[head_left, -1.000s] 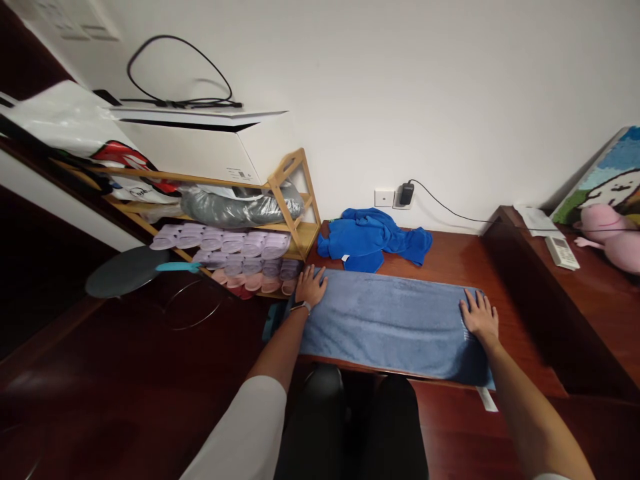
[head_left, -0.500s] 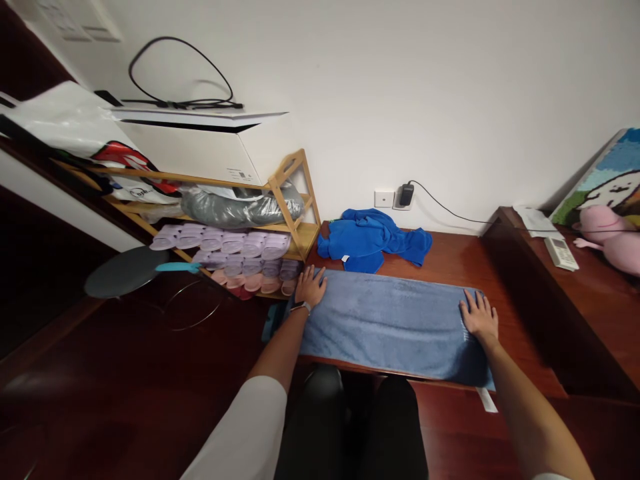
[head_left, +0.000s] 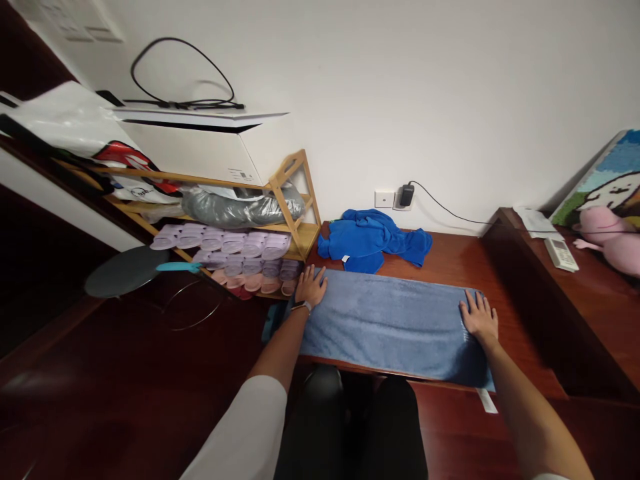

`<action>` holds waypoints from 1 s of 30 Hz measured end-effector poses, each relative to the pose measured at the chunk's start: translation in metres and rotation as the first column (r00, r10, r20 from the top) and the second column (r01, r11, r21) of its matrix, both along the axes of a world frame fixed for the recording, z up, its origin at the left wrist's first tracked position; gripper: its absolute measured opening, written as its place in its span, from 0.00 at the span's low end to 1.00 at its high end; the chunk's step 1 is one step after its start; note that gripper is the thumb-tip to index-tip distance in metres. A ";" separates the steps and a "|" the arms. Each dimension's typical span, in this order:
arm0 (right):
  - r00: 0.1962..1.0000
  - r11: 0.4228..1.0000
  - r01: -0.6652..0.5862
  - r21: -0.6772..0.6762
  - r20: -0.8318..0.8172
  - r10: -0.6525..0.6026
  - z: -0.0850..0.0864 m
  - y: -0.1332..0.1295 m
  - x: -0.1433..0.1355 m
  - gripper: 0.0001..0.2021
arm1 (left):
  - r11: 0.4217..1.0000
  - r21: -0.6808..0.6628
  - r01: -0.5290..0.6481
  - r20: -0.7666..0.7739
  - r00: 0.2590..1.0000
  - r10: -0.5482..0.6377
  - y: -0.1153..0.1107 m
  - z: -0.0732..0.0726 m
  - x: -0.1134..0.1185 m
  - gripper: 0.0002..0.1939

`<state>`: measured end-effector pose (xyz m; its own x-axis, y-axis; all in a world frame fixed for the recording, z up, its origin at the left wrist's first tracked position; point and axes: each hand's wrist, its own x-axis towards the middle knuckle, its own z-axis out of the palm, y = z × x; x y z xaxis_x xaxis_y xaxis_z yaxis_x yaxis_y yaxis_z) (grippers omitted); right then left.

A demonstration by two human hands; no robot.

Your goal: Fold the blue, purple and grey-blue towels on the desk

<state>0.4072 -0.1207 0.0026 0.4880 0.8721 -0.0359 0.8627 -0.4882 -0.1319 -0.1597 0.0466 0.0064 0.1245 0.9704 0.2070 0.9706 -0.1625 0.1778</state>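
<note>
A blue-grey towel (head_left: 385,320) lies spread in a long rectangle on the reddish-brown wooden surface (head_left: 460,257), with mild creases across it. My left hand (head_left: 311,288), a watch on its wrist, rests flat on the towel's left end with fingers spread. On the right end lies my right hand (head_left: 480,319), palm down and fingers apart, beside some pale lettering. A white label (head_left: 487,400) hangs from the towel's near right corner. Behind the towel sits a crumpled bright blue cloth (head_left: 370,237) with a small white tag.
To the left stands a wooden rack (head_left: 295,200) with rows of lilac and pink slippers (head_left: 245,243) and a white box (head_left: 195,147). A round stool (head_left: 127,270) is beside it. At right are a remote control (head_left: 561,253) and a pink plush toy (head_left: 607,237). A black charger (head_left: 407,195) is plugged into the wall.
</note>
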 end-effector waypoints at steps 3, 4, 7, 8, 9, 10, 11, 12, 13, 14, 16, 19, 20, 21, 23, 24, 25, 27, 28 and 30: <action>1.000 1.000 0.005 -0.007 0.000 -0.005 -0.001 0.000 0.000 0.36 | 1.000 0.015 0.002 0.006 1.000 -0.002 0.001 0.000 -0.002 0.28; 1.000 1.000 0.006 -0.008 0.000 -0.006 -0.001 0.000 0.000 0.36 | 1.000 0.019 0.004 0.010 1.000 -0.004 0.001 0.000 -0.002 0.28; 1.000 1.000 0.003 -0.006 -0.005 -0.003 -0.005 0.000 0.001 0.36 | 1.000 0.022 0.004 0.014 1.000 -0.004 0.001 -0.002 -0.002 0.28; 1.000 1.000 0.003 -0.006 -0.008 -0.003 -0.006 0.001 0.002 0.36 | 1.000 0.024 0.001 0.010 1.000 -0.001 0.001 -0.003 -0.002 0.28; 1.000 1.000 0.003 -0.010 -0.012 -0.003 -0.007 0.001 0.003 0.36 | 1.000 0.026 -0.003 0.005 1.000 0.003 0.000 -0.003 -0.001 0.28; 1.000 1.000 0.004 -0.020 -0.020 -0.005 -0.007 0.002 0.005 0.37 | 1.000 0.030 -0.005 0.000 1.000 0.005 0.000 -0.004 0.000 0.28; 1.000 0.999 0.007 -0.033 -0.030 -0.008 -0.006 0.003 0.006 0.37 | 0.999 0.035 -0.006 -0.003 1.000 0.006 -0.001 -0.004 0.000 0.28; 0.999 0.999 0.011 -0.051 -0.042 -0.013 -0.005 0.004 0.007 0.37 | 0.999 0.040 -0.006 -0.005 1.000 0.006 -0.002 -0.003 0.001 0.28; 0.998 0.997 0.015 -0.072 -0.055 -0.019 -0.002 0.005 0.007 0.37 | 0.999 0.045 -0.004 -0.003 1.000 0.004 -0.003 -0.002 0.000 0.28; 0.998 0.996 0.019 -0.086 -0.061 -0.024 0.002 0.005 0.005 0.38 | 0.999 0.052 -0.001 0.000 1.000 0.001 -0.004 0.000 -0.001 0.28; 1.000 0.999 0.011 -0.051 -0.028 -0.013 0.011 0.006 -0.006 0.37 | 0.997 0.070 0.021 0.006 1.000 -0.021 -0.007 0.007 -0.001 0.27; 0.991 0.988 -0.121 0.100 0.072 0.114 0.027 0.011 -0.050 0.35 | 0.988 0.096 0.124 0.018 0.992 -0.127 -0.013 0.018 0.013 0.27; 0.977 0.970 -0.207 0.127 0.085 0.197 0.031 0.015 -0.072 0.34 | 0.977 0.096 0.188 0.021 0.981 -0.191 -0.017 0.020 0.025 0.28; 0.954 0.945 -0.299 0.132 0.076 0.291 0.035 0.021 -0.096 0.33 | 0.960 0.093 0.265 0.024 0.963 -0.268 -0.021 0.021 0.042 0.28; 0.882 0.875 -0.470 0.117 0.017 0.472 0.039 0.036 -0.148 0.33 | 0.900 0.080 0.429 0.023 0.901 -0.432 -0.031 0.019 0.085 0.28; 0.847 0.842 -0.526 0.119 -0.016 0.531 0.040 0.045 -0.173 0.33 | 0.865 0.075 0.496 0.021 0.867 -0.498 -0.036 0.016 0.109 0.28; 0.821 0.819 -0.561 0.122 -0.047 0.569 0.039 0.054 -0.196 0.33 | 0.839 0.070 0.540 0.018 0.840 -0.542 -0.041 0.012 0.132 0.29; 0.805 0.812 -0.574 0.102 -0.107 0.583 0.036 0.069 -0.228 0.32 | 0.829 0.060 0.556 0.026 0.829 -0.558 -0.047 0.003 0.169 0.30; 0.807 0.817 -0.571 0.083 -0.126 0.577 0.033 0.074 -0.235 0.31 | 0.839 0.051 0.541 0.035 0.839 -0.543 -0.048 -0.001 0.178 0.31; 0.817 0.826 -0.561 0.048 -0.129 0.562 0.026 0.078 -0.227 0.31 | 0.872 0.025 0.488 0.052 0.871 -0.489 -0.046 -0.007 0.175 0.30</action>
<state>0.1799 -0.0430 0.0285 -0.0955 0.9938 -0.0565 0.9611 0.0773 -0.2650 0.0154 0.0008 -0.0010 0.5702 0.7866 0.2370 0.7557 -0.6154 0.2241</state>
